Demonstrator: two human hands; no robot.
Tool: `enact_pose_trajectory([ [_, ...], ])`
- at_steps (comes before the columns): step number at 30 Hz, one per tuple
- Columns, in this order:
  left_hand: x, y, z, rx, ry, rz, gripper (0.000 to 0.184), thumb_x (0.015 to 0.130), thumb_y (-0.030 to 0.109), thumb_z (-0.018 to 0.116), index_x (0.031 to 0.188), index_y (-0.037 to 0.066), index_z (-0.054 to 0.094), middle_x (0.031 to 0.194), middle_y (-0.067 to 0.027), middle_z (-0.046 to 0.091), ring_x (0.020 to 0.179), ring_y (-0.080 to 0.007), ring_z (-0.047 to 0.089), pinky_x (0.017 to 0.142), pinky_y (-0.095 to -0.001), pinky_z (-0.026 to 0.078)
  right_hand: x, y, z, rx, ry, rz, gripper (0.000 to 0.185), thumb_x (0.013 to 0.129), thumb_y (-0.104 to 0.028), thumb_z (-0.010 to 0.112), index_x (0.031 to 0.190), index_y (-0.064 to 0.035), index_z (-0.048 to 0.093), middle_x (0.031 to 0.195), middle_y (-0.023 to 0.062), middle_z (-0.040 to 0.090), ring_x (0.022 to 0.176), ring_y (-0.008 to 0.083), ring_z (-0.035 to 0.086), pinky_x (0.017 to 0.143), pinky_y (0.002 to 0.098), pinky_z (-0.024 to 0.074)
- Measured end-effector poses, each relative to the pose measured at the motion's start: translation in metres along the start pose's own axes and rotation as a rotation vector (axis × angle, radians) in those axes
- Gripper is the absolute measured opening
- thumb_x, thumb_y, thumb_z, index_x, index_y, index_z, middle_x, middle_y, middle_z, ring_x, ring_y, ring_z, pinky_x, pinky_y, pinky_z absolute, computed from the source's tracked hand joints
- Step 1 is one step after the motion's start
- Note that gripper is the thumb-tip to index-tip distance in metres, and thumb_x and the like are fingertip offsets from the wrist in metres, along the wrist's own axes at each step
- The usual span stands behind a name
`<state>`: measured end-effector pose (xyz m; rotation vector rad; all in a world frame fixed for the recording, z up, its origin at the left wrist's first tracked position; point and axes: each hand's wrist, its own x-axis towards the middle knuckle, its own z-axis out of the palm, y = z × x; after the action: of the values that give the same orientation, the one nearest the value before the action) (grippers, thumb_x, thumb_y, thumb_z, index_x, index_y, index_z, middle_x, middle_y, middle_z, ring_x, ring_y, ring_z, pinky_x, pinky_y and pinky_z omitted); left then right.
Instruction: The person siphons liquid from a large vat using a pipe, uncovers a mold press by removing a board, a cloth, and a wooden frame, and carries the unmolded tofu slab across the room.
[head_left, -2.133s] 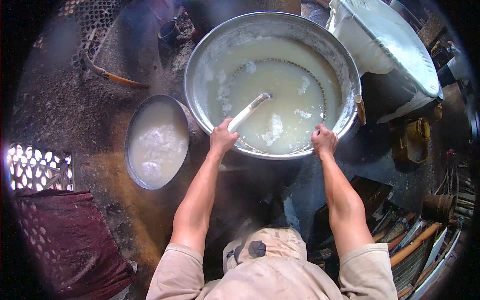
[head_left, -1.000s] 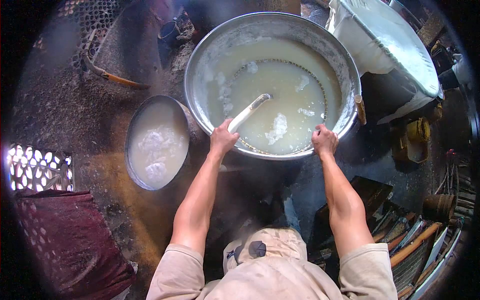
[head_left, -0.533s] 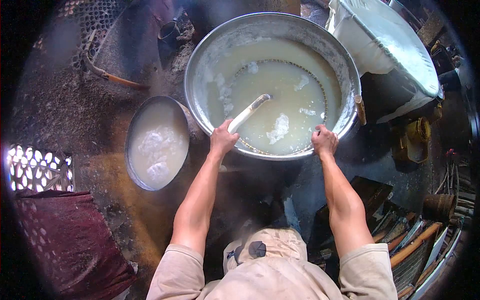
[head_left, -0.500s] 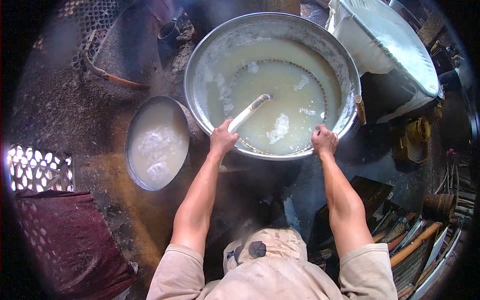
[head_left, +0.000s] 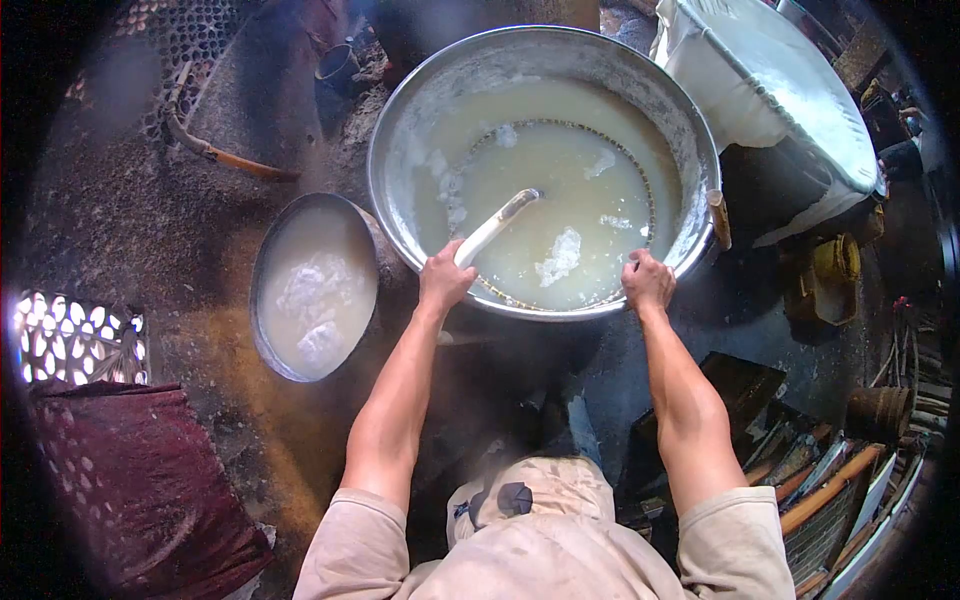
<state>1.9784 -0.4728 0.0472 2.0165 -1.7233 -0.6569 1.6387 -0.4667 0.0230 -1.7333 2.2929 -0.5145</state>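
A large metal basin (head_left: pixel 545 38) holds cloudy, pale yellowish liquid with white curd-like clumps (head_left: pixel 560 256) floating in it. A round woven basket (head_left: pixel 652 195) sits in the liquid, only its rim showing. My left hand (head_left: pixel 447 275) is closed around a thick pale handle (head_left: pixel 490 232) at the basin's near left edge. The handle slants up and away, its darker far end meeting the liquid; whatever is below is hidden. My right hand (head_left: pixel 649 281) is closed at the near right, where the basket rim meets the basin's edge, fingers pinching the basket rim.
A smaller metal bucket (head_left: pixel 262 300) with similar liquid and white clumps stands at left. A cloth-covered vat (head_left: pixel 790 80) is at upper right. A wooden handle (head_left: pixel 719 220) lies over the basin's right rim. Yellow containers (head_left: pixel 836 275) and wooden pieces (head_left: pixel 830 490) are at right.
Both hands keep their places and grips. The handle's far end has shifted very slightly left, and the floating clump near the middle has drifted slightly right.
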Motion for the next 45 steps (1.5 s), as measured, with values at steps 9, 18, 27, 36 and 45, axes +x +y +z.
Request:
enact_pose_trajectory([
  [9, -0.0021, 0.004, -0.0015, 0.005, 0.001, -0.015, 0.053, 0.065, 0.023, 0.061, 0.118, 0.014, 0.06, 0.092, -0.021, 0.067, 0.09, -0.0362, 0.065, 0.084, -0.0434, 0.05, 0.0013, 0.0036, 0.0047, -0.001, -0.001, 0.0, 0.022, 0.077, -0.021, 0.054, 0.093, -0.0148, 0.067, 0.083, 0.0147, 0.069, 0.084, 0.0321, 0.066, 0.084, 0.0409, 0.0449],
  [18, -0.0019, 0.004, -0.0025, 0.013, -0.004, -0.019, 0.053, 0.066, 0.023, 0.061, 0.119, 0.014, 0.059, 0.093, -0.0198, 0.067, 0.091, -0.0359, 0.065, 0.084, -0.0439, 0.05, 0.0006, 0.0007, 0.0012, -0.002, -0.002, -0.005, 0.022, 0.077, -0.019, 0.052, 0.093, -0.0141, 0.067, 0.083, 0.0142, 0.069, 0.083, 0.0314, 0.066, 0.083, 0.0404, 0.0444],
  [27, -0.0014, 0.0008, -0.0005, 0.021, 0.003, -0.004, 0.052, 0.067, 0.023, 0.061, 0.118, 0.014, 0.059, 0.093, -0.0202, 0.067, 0.09, -0.0364, 0.065, 0.083, -0.0444, 0.05, 0.0001, 0.0, -0.0002, 0.0, -0.023, 0.004, 0.022, 0.077, -0.019, 0.053, 0.094, -0.0135, 0.066, 0.085, 0.0138, 0.069, 0.087, 0.0299, 0.065, 0.085, 0.0398, 0.0425],
  [36, -0.0007, 0.0031, -0.0038, 0.029, -0.027, -0.029, 0.054, 0.066, 0.023, 0.061, 0.119, 0.014, 0.059, 0.096, -0.0187, 0.067, 0.092, -0.0339, 0.065, 0.083, -0.0418, 0.051, 0.0002, 0.0009, 0.0028, -0.007, -0.007, -0.007, 0.022, 0.077, -0.02, 0.053, 0.093, -0.0143, 0.066, 0.082, 0.0135, 0.069, 0.083, 0.031, 0.065, 0.083, 0.0398, 0.0436],
  [45, 0.0019, 0.0032, -0.0069, 0.035, -0.068, -0.026, 0.055, 0.066, 0.024, 0.061, 0.12, 0.015, 0.059, 0.096, -0.018, 0.068, 0.092, -0.0326, 0.065, 0.083, -0.0406, 0.051, 0.0006, -0.0007, 0.0036, -0.007, -0.003, 0.0, 0.022, 0.077, -0.02, 0.054, 0.093, -0.0139, 0.067, 0.082, 0.0142, 0.069, 0.083, 0.0315, 0.065, 0.083, 0.0403, 0.0442],
])
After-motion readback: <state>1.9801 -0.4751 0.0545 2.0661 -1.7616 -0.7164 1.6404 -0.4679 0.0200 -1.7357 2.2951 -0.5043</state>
